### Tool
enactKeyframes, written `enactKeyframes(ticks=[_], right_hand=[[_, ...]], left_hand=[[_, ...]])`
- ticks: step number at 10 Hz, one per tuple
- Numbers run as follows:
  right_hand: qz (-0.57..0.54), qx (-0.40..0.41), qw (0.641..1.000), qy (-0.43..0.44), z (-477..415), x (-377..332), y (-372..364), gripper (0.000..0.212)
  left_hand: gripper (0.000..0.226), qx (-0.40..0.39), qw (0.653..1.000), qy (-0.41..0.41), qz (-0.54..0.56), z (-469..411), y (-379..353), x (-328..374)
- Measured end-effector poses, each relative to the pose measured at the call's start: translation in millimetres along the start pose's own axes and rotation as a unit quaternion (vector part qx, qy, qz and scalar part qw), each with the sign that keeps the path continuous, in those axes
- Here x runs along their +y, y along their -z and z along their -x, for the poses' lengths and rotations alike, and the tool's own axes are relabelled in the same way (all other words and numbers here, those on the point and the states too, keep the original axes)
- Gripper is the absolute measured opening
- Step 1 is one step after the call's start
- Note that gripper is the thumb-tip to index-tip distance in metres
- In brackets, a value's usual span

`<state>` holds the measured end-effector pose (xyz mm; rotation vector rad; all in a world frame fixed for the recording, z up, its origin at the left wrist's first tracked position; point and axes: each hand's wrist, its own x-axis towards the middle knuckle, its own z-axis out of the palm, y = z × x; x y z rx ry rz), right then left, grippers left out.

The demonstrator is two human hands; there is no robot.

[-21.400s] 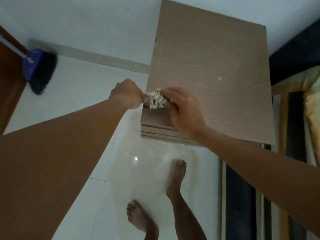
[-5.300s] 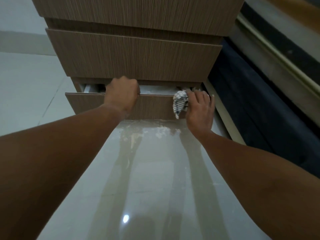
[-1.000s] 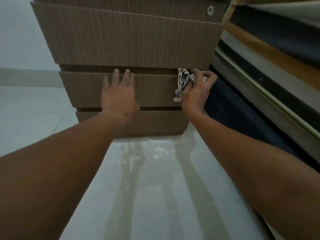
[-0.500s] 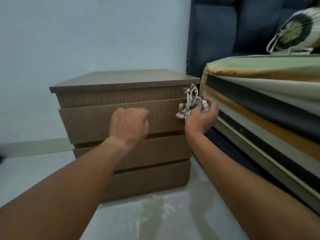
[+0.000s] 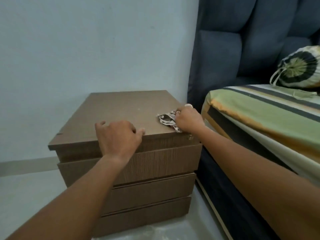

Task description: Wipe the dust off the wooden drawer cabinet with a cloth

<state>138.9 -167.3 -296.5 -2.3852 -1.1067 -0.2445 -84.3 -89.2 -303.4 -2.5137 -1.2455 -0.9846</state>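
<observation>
The brown wooden drawer cabinet (image 5: pixel 121 108) stands against the pale wall, its three drawer fronts closed. My right hand (image 5: pixel 188 121) presses a crumpled checked cloth (image 5: pixel 167 119) onto the top's right front corner and grips it. My left hand (image 5: pixel 117 137) rests over the top's front edge, palm down, fingers spread, holding nothing. A few pale specks show on the top surface.
A bed with a striped green and orange sheet (image 5: pixel 259 115) sits close on the right, with a dark blue padded headboard (image 5: pixel 242 40) and a round bolster end (image 5: pixel 297 66). Glossy pale floor tiles (image 5: pixel 26 196) lie to the left and front.
My view rose from the drawer fronts to above the cabinet. My right hand lifted the cloth from the upper drawer's right edge onto the top. My left hand moved from the drawer front to the top's edge.
</observation>
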Motion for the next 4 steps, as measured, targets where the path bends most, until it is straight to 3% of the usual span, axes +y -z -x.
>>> enactKeyframes(ticks=[1,2,3,4], right_hand=[[0.082,-0.151,0.985,-0.012,-18,4,-2,0.067],[0.081,-0.257,0.96,-0.075,-25,2,13,0.066],[0.087,-0.315,0.942,-0.077,-23,-22,59,0.066],[0.079,-0.287,0.953,-0.065,-30,-57,116,0.063]], left_hand=[[0.055,-0.112,0.992,-0.004,-0.055,-16,17,1],[0.063,-0.323,0.945,0.007,-0.045,-47,31,8],[0.082,-0.514,0.856,0.059,0.011,-88,40,10],[0.087,-0.547,0.834,0.059,0.036,-109,66,3]])
